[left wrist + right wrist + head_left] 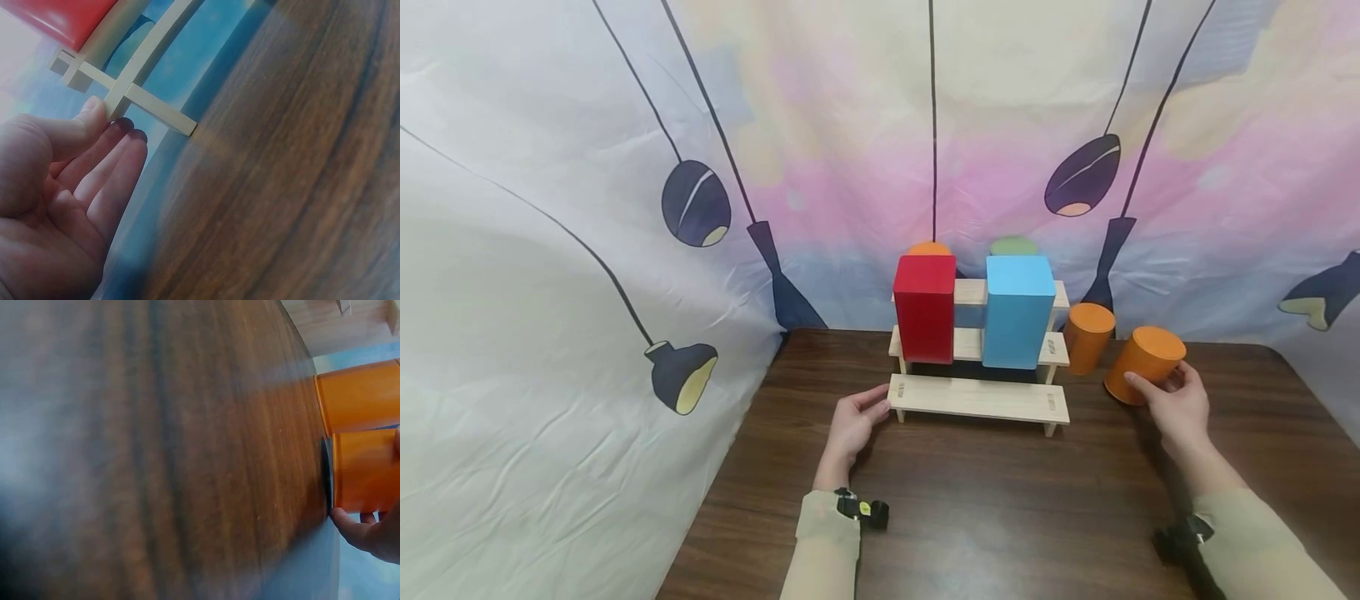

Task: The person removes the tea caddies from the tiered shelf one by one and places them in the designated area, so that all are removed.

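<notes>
A three-step wooden display stand [977,398] stands on the table. My left hand [853,423] pinches the left end of its lowest plank, as the left wrist view shows, with the thumb [87,122] on one side and the fingertips on the other. On the middle step, a red box [925,312] is at the left and a light blue box [1018,312] at the right. My right hand [1182,408] grips an orange canister [1146,362], which leans slightly in the head view. In the right wrist view, a dark gap shows under its base.
A second orange canister [1088,337] stands between the stand and the held one. Behind the boxes, an orange top [929,248] and a green top [1013,246] peek out. The dark wooden table [1000,508] ends at a printed curtain [850,125] at the back and left.
</notes>
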Tool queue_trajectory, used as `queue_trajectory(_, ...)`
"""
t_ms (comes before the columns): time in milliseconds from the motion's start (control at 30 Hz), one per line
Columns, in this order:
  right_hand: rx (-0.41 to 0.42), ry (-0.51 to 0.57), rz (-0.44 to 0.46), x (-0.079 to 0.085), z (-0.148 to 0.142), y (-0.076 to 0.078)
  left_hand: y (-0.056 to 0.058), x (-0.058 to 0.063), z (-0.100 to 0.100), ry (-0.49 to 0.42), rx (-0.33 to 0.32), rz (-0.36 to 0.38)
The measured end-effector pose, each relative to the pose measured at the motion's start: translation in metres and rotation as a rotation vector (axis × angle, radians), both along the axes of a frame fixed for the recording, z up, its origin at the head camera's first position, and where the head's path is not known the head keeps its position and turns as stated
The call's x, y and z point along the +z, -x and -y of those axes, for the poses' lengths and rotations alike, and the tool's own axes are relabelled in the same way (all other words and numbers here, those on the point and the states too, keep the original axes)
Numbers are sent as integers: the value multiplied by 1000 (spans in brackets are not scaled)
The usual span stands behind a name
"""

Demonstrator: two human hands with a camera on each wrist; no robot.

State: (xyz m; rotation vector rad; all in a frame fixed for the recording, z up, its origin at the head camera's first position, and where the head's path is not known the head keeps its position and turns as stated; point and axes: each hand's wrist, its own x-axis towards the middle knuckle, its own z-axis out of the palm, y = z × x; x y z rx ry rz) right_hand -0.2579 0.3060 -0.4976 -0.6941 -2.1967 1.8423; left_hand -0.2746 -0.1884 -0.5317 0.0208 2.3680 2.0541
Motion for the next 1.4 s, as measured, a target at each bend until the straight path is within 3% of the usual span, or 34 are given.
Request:
queue_trajectory(533,-60,-39,-6,0,-4,27,0,-1,0,1,-2,1)
queue_trajectory(1400,3,-92,-45,-3,-4,49,-1,1,0,4,-5,-3)
